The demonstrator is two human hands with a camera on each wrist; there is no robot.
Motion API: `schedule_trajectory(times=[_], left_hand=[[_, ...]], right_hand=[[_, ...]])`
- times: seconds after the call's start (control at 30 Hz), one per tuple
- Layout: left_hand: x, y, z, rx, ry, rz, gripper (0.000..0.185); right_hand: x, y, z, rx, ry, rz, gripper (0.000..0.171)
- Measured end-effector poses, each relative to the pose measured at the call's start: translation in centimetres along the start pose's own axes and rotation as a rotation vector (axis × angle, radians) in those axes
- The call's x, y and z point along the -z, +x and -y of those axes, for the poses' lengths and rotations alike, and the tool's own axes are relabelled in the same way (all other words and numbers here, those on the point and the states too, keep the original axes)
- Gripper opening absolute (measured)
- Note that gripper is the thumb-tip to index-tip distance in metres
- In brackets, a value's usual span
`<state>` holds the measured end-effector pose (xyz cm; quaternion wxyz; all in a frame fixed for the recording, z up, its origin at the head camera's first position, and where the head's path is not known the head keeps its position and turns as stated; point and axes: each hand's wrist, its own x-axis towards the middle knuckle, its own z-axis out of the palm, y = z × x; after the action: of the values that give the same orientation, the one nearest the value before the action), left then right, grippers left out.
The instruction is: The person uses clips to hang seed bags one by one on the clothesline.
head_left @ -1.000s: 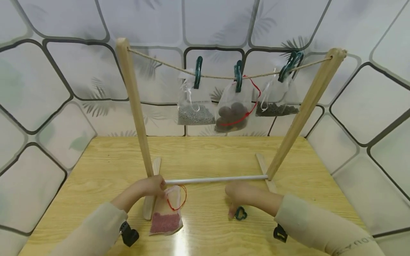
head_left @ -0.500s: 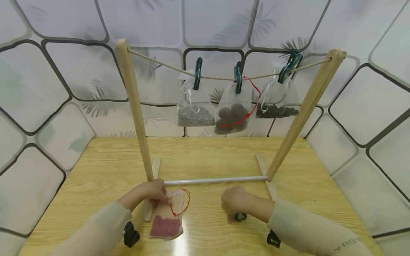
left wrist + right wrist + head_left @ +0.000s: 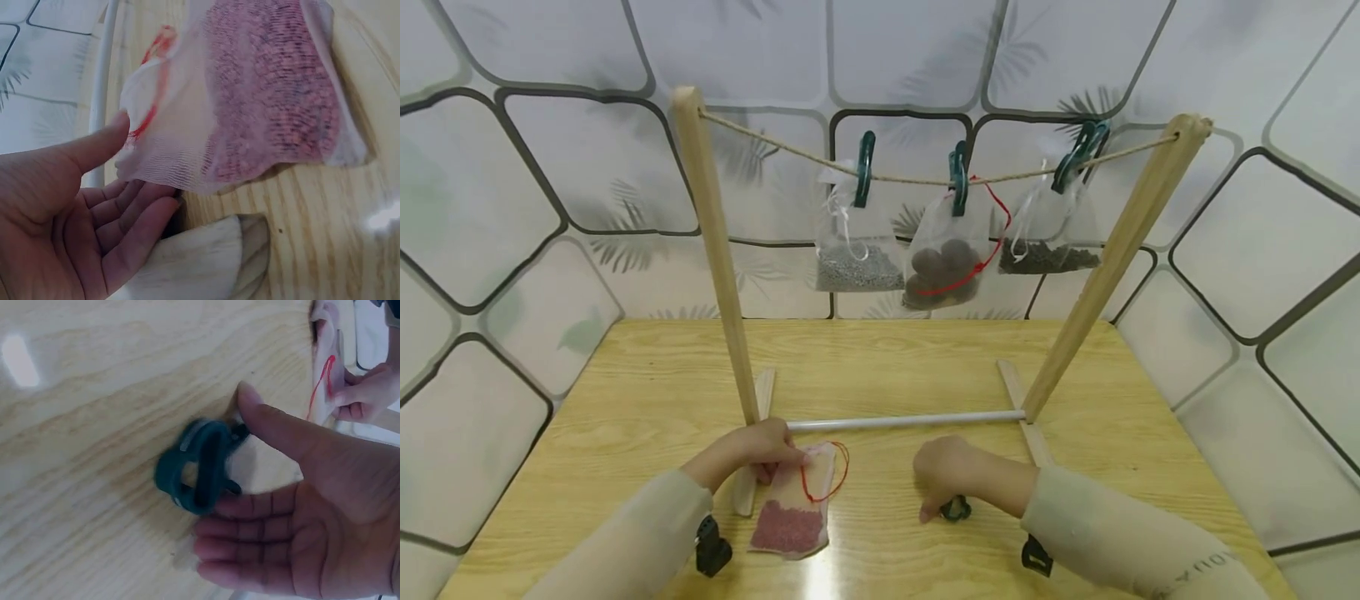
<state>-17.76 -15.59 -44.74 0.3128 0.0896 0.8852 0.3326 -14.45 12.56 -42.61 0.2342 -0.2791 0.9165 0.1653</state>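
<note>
Lying on the table at the left is a sheer white drawstring pouch [image 3: 790,529] with pink granules in its lower part and a red cord [image 3: 827,498]. My left hand [image 3: 766,450] pinches its top corner; in the left wrist view the thumb is above the mesh and the fingers are below it. Low over the table, my right hand [image 3: 947,477] holds a dark green clothespin [image 3: 956,508]. The right wrist view shows this clothespin [image 3: 200,465] between thumb and index finger, the other fingers extended.
A wooden frame with two posts [image 3: 718,250] and a white crossbar [image 3: 902,421] stands behind my hands. On its rope [image 3: 902,179] green clothespins hold pouches of grey granules [image 3: 857,271], round brown things [image 3: 951,267] and dark bits [image 3: 1048,258].
My left hand and the pouch's top have shifted slightly right. My right hand has moved a little left, and the clothespin has moved slightly left and nearer to me.
</note>
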Motion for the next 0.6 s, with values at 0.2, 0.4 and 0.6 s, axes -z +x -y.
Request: schedule_trajectory(times=[0.2,0.4,0.6], left_hand=[[-0.1,0.1,0.2,-0.099,-0.074,0.02,0.029],[-0.4,0.5,0.4,-0.191,-0.216,0.014,0.013],[-0.5,0.8,0.5,-0.238,-0.32,0.071,0.016]], right_hand=[[0.6,0.2,0.0,0.072,0.084,0.029,0.042],[0.6,0.6,-1.1,0.193,0.209,-0.058,0.046],[0.6,1.2,-2.4,0.327,0.375,-0.147,0.047]])
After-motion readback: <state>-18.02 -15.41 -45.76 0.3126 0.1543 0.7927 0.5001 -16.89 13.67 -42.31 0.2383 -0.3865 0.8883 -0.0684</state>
